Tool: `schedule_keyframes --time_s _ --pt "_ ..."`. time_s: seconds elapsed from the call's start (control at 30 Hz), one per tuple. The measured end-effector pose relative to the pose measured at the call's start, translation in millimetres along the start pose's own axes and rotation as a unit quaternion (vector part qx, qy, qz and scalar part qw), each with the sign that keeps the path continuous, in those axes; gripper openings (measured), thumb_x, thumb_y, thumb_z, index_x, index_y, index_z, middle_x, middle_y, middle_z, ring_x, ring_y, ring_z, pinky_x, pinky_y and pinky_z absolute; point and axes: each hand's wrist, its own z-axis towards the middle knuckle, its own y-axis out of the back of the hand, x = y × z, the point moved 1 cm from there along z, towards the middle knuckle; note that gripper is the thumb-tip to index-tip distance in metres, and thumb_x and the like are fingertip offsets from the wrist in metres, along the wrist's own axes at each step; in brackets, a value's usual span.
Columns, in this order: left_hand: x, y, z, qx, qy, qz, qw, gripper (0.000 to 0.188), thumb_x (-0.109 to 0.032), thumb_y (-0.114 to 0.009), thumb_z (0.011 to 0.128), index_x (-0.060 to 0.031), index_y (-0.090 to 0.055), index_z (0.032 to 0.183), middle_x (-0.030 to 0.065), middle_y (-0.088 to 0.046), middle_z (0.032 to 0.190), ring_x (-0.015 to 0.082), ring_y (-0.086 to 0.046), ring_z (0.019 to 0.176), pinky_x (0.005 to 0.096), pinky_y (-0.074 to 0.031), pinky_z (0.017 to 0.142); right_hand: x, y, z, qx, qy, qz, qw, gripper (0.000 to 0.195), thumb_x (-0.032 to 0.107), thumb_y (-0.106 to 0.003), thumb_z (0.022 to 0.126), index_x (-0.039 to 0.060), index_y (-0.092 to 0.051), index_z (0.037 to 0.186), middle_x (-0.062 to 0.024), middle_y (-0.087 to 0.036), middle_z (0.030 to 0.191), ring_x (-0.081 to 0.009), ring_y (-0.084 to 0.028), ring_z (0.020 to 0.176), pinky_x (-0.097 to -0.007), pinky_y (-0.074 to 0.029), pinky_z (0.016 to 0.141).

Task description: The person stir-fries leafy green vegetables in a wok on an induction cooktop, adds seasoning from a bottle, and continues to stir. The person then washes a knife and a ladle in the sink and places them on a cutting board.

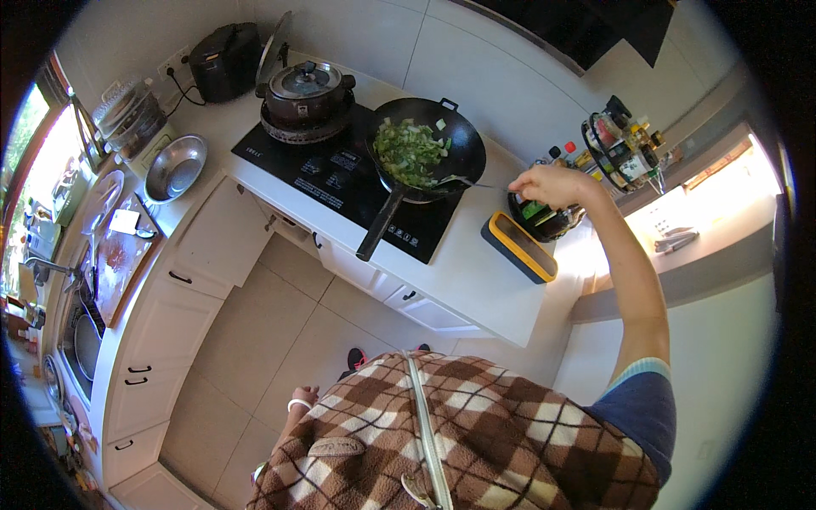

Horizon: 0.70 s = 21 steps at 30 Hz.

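My right hand is closed around the handle of a thin metal utensil, whose head rests in a black wok at the wok's near right side. Chopped green and pale vegetables lie in the wok, which stands on the right part of a black glass cooktop. The wok's handle points toward me. Down by my waist hangs my left hand, with a white band at the wrist and its fingers curled; whether they hold anything is not visible.
A lidded dark pot stands on the cooktop's left side. Near my right forearm are a yellow-rimmed box and racks of bottles. Left are a metal bowl, a cutting board with a cleaver, and a sink.
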Motion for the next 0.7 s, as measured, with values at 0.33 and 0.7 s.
schedule_keyframes --time_s 0.33,0.7 --pt "-55.8 41.1 -57.3 -0.07 -0.08 -0.035 0.994 0.036 -0.034 -0.062 0.086 -0.0011 -0.068 0.074 0.0088 -0.066 0.066 0.0182 -0.062 0.06 0.0348 -0.049 0.061 15.8 -102.4 81.6 -0.237 0.006 0.159 0.958 0.033 0.014 -0.049 0.091 0.0073 -0.058 0.122 -0.018 -0.067 0.093 -0.0287 -0.065 0.081 -0.0373 -0.048 0.075" --pt "-4.4 16.3 -15.3 -0.014 -0.013 0.052 0.998 0.035 -0.034 -0.061 0.086 -0.0006 -0.07 0.083 0.012 -0.069 0.077 0.0216 -0.065 0.073 0.0367 -0.05 0.071 10.2 -92.9 121.1 -0.298 0.051 0.078 0.95 0.035 0.013 -0.049 0.088 0.0049 -0.058 0.121 -0.0212 -0.063 0.108 -0.0336 -0.06 0.102 -0.0391 -0.046 0.089"
